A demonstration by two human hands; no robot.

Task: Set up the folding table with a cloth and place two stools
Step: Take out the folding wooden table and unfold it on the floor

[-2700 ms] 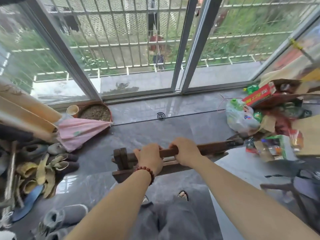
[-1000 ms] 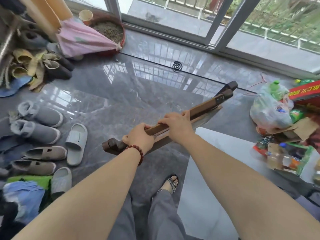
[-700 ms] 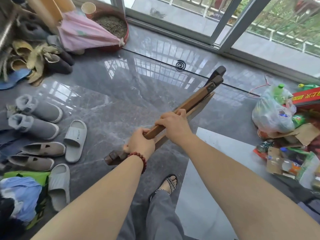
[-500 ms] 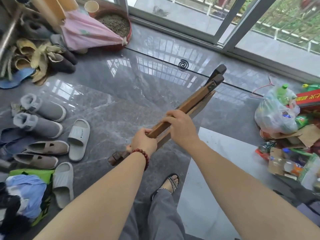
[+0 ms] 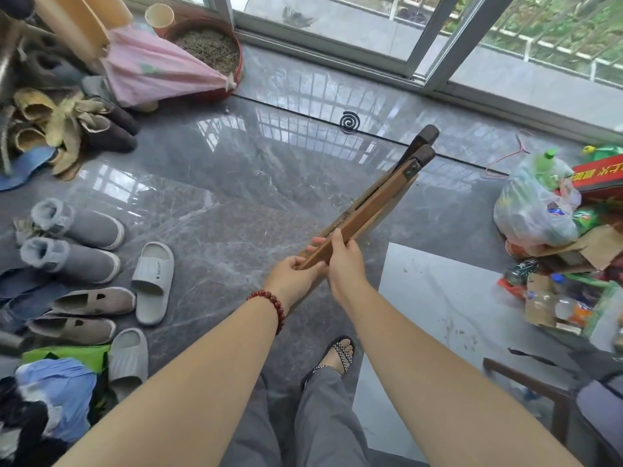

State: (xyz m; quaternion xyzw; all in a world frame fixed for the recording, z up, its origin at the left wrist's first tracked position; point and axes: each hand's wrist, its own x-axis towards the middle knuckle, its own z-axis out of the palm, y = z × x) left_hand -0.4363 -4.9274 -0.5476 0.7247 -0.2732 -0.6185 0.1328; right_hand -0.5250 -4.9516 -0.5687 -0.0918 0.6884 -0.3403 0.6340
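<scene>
- The left hand (image 5: 296, 271) and the right hand (image 5: 344, 261) both clamp the near part of a folded wooden frame (image 5: 381, 200), side by side, fingers curled round its rails. A red bead bracelet (image 5: 269, 305) sits on the left wrist.
- From the hands the frame slants forward and to the right. Its two dark rounded tips end short of the sliding-door track (image 5: 418, 72). The near end is hidden behind the hands.
- Ahead and to the left of the hands lies an open stretch of glossy grey floor (image 5: 236, 183), with only a black mosquito coil (image 5: 349, 122) near the frame's tips.
- Left of the left hand, a white slipper (image 5: 153, 281) edges that stretch, with grey fleece-lined boots (image 5: 77, 227) beyond it. The slipper carries a small dark print, too small to read.
- Just right of the right hand, a pale slab (image 5: 438, 305) lies flat on the floor, its straight edge near the right forearm.
- Further right, a clear plastic bag (image 5: 532, 210) of bottles borders the slab. Behind it a red box (image 5: 600, 176) shows yellow characters that I cannot make out.
- Below the hands, a sandalled foot (image 5: 337, 353) stands at the slab's edge.
</scene>
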